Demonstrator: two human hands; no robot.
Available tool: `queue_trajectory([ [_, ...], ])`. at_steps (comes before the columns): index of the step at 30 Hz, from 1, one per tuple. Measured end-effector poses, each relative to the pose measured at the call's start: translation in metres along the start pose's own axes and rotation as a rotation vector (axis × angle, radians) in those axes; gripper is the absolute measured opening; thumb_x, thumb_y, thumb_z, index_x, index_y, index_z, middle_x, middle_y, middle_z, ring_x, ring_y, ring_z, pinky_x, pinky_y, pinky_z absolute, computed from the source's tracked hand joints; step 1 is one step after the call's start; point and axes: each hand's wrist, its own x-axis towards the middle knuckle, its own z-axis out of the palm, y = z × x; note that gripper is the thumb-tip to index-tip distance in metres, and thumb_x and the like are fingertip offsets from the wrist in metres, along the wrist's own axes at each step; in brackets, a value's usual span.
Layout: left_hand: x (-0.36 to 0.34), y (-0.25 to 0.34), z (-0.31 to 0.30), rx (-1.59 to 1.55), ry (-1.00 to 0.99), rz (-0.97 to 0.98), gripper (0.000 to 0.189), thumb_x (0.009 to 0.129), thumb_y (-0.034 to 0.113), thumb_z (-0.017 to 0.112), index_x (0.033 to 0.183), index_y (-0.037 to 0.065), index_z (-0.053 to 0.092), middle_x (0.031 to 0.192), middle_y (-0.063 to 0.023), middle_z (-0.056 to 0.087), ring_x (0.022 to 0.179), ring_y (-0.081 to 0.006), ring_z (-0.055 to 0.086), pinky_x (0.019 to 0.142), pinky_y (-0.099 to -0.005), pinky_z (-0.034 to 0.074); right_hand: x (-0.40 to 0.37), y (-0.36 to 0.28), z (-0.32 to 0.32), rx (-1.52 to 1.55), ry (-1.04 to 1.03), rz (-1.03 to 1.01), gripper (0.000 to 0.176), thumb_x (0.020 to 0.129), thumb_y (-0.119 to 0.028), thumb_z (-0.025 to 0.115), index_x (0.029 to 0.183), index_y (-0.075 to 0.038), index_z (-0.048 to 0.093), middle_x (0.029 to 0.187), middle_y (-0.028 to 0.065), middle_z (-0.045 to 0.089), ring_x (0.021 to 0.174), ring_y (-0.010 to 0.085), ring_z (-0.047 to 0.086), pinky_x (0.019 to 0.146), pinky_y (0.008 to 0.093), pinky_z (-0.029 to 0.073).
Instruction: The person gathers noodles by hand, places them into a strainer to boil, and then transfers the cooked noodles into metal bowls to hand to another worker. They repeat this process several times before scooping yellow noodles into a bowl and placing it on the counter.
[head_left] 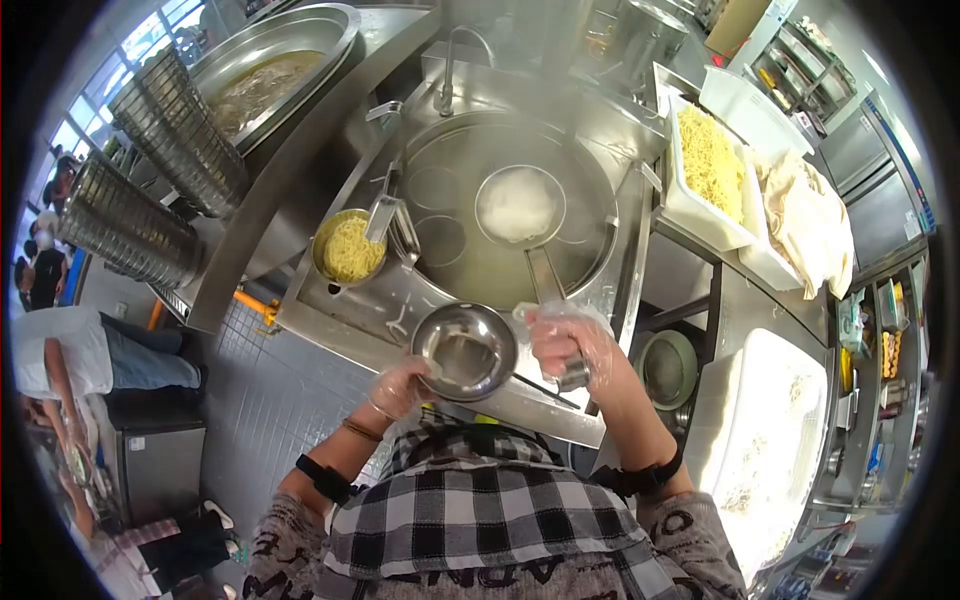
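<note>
1. Environment: a kitchen with a tiled floor point(255, 400) and a stainless steel counter point(330, 315) in front of the wearer. A tap point(447, 92) stands at the back of the counter.
2. Central unit: a large round vat point(604, 195) set into the counter contains cloudy liquid. Steam rises behind it.
3. Right hand point(568, 345): gloved in clear plastic, fingers closed around the handle of a long-handled strainer point(541, 273).
4. Strainer position: the handle extends from the hand toward the vat; the round basket sits in the liquid near the middle and shows a pale, foamy mass. The exact contents cannot be identified.
5. Left hand point(402, 388): gloved, fingers closed on the left rim of a metal bowl point(492, 372).
6. Bowl position: at the counter's front edge, left of the right hand and apart from it. Reflections obscure whether it contains anything.
7. Left of the vat: a round container point(340, 284) holds yellow noodles point(352, 246).
8. Right side: a white bin point(700, 225) holds more noodles; a pale cloth point(812, 220) lies just beside it. A white tub point(722, 420) stands nearer the wearer.
9. Far left: two stacks of metal bowls point(130, 225) stand near a wide basin point(342, 38) of brownish liquid. A person in a white top point(60, 350) is below them in view.
</note>
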Motion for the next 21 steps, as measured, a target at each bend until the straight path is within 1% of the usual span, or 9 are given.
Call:
queue_trajectory([
  [2, -0.018, 0.017, 0.031, 0.007, 0.153, 0.235, 0.039, 0.073, 0.017, 0.051, 0.109, 0.012, 0.037, 0.093, -0.0081, 0.052, 0.077, -0.0247, 0.055, 0.058, -0.039, 0.051, 0.016, -0.007, 0.005, 0.818, 0.055, 0.327, 0.025, 0.081, -0.006, 0.043, 0.104, 0.005, 0.041, 0.06, -0.0039, 0.034, 0.049, 0.0034, 0.035, 0.045, 0.0193, 0.031],
  [3, -0.015, 0.019, 0.033, 0.002, 0.152, 0.238, 0.039, 0.073, 0.017, 0.051, 0.109, 0.012, 0.037, 0.093, -0.0081, 0.052, 0.077, -0.0247, 0.055, 0.058, -0.039, 0.051, 0.016, -0.001, 0.003, 0.814, 0.054, 0.33, 0.025, 0.081, -0.006, 0.043, 0.104, 0.005, 0.041, 0.06, -0.0039, 0.034, 0.049, 0.0034, 0.035, 0.045, 0.0193, 0.031],
  [5, -0.007, 0.021, 0.039, -0.062, 0.289, 0.36, 0.037, 0.072, 0.015, 0.052, 0.106, 0.013, 0.038, 0.093, -0.0069, 0.05, 0.074, -0.0252, 0.055, 0.053, -0.0412, 0.05, 0.015, 0.013, -0.005, 1.011, 0.011, 0.464, 0.024, 0.081, -0.001, 0.042, 0.104, 0.002, 0.037, 0.061, -0.0043, 0.033, 0.048, 0.0034, 0.033, 0.044, 0.02, 0.029],
  [6, -0.004, 0.027, 0.047, -0.046, 0.314, 0.336, 0.044, 0.068, 0.016, 0.055, 0.108, 0.015, 0.035, 0.095, -0.0063, 0.048, 0.072, -0.0246, 0.055, 0.049, -0.0404, 0.048, 0.012, 0.008, 0.003, 1.048, 0.073, 0.469, 0.024, 0.08, 0.0, 0.042, 0.103, 0.001, 0.036, 0.061, -0.0044, 0.033, 0.048, 0.0033, 0.033, 0.043, 0.0196, 0.029],
  [9, 0.008, 0.037, 0.069, 0.035, 0.365, 0.352, 0.05, 0.066, 0.015, 0.057, 0.109, 0.017, 0.033, 0.091, -0.0057, 0.049, 0.07, -0.0233, 0.054, 0.048, -0.0378, 0.047, 0.012, 0.012, -0.002, 0.998, 0.043, 0.509, 0.023, 0.08, 0.0, 0.042, 0.103, 0.001, 0.036, 0.061, -0.0043, 0.034, 0.048, 0.0037, 0.033, 0.043, 0.0206, 0.029],
  [11, 0.011, 0.041, 0.08, 0.054, 0.296, 0.376, 0.053, 0.064, 0.014, 0.058, 0.11, 0.018, 0.032, 0.088, -0.0052, 0.048, 0.067, -0.022, 0.054, 0.048, -0.0361, 0.045, 0.004, 0.015, 0.003, 0.937, 0.057, 0.473, 0.024, 0.081, -0.003, 0.044, 0.103, 0.002, 0.037, 0.061, -0.0044, 0.032, 0.049, 0.0034, 0.033, 0.043, 0.0205, 0.03],
  [13, 0.014, 0.04, 0.086, 0.043, 0.355, 0.373, 0.054, 0.063, 0.013, 0.058, 0.11, 0.018, 0.032, 0.086, -0.005, 0.049, 0.063, -0.0208, 0.054, 0.047, -0.0361, 0.045, -0.007, 0.015, 0.013, 0.49, 0.08, 0.337, 0.025, 0.08, -0.006, 0.046, 0.102, 0.003, 0.039, 0.061, -0.0041, 0.031, 0.05, 0.0027, 0.032, 0.044, 0.0198, 0.03],
  [14, 0.013, 0.04, 0.087, 0.044, 0.351, 0.375, 0.054, 0.063, 0.013, 0.058, 0.11, 0.018, 0.032, 0.086, -0.005, 0.049, 0.063, -0.0208, 0.054, 0.047, -0.0361, 0.045, -0.012, 0.018, 0.014, 0.427, 0.06, 0.312, 0.026, 0.08, -0.009, 0.049, 0.1, 0.004, 0.041, 0.061, -0.0039, 0.031, 0.05, 0.0028, 0.032, 0.045, 0.0193, 0.03],
  [21, 0.0, 0.038, 0.089, 0.059, 0.356, 0.409, 0.055, 0.063, 0.013, 0.059, 0.11, 0.018, 0.032, 0.087, -0.0063, 0.049, 0.055, -0.0182, 0.052, 0.042, -0.0332, 0.044, -0.025, 0.022, 0.023, 0.296, 0.119, 0.282, 0.027, 0.079, -0.015, 0.051, 0.097, 0.003, 0.043, 0.059, -0.0029, 0.033, 0.049, 0.0057, 0.033, 0.044, 0.0211, 0.031],
])
